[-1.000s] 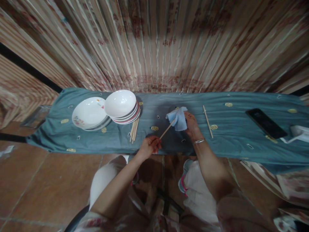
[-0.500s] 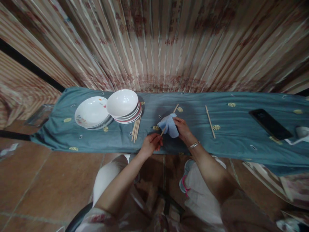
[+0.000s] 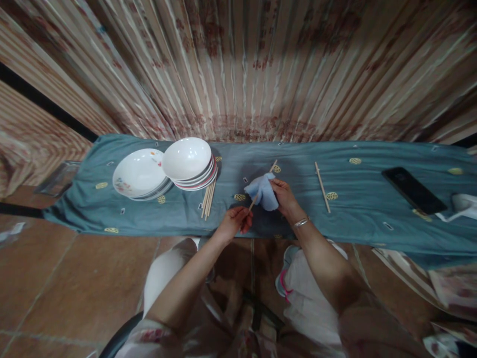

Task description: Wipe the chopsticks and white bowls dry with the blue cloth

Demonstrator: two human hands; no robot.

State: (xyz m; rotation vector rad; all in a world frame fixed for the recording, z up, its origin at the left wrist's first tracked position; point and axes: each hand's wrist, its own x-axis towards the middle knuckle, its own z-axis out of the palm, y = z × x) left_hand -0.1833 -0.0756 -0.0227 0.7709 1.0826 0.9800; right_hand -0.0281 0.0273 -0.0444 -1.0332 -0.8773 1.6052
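Note:
My left hand (image 3: 235, 222) pinches the near end of a wooden chopstick (image 3: 254, 201), which slants away to the upper right. A light blue cloth (image 3: 265, 193) is folded over the chopstick's middle, and the far tip sticks out beyond it. Holding the cloth at its right side is my right hand (image 3: 285, 196), its fingers closed and a bangle on the wrist. To the left of my hands lie several chopsticks (image 3: 209, 200), side by side, their far ends by a stack of bowls (image 3: 187, 159). Farther right, chopsticks (image 3: 322, 188) lie close together; how many I cannot tell.
A stack of floral plates (image 3: 139, 173) stands left of the bowls. A black phone (image 3: 413, 190) lies on the right beside a white object (image 3: 464, 205). The teal cloth (image 3: 357, 226) covers the long narrow table; a curtain (image 3: 238, 74) hangs behind it.
My right hand and the cloth have shifted very slightly up and right along the chopstick. My left hand keeps its pinch. The whole view has moved a little.

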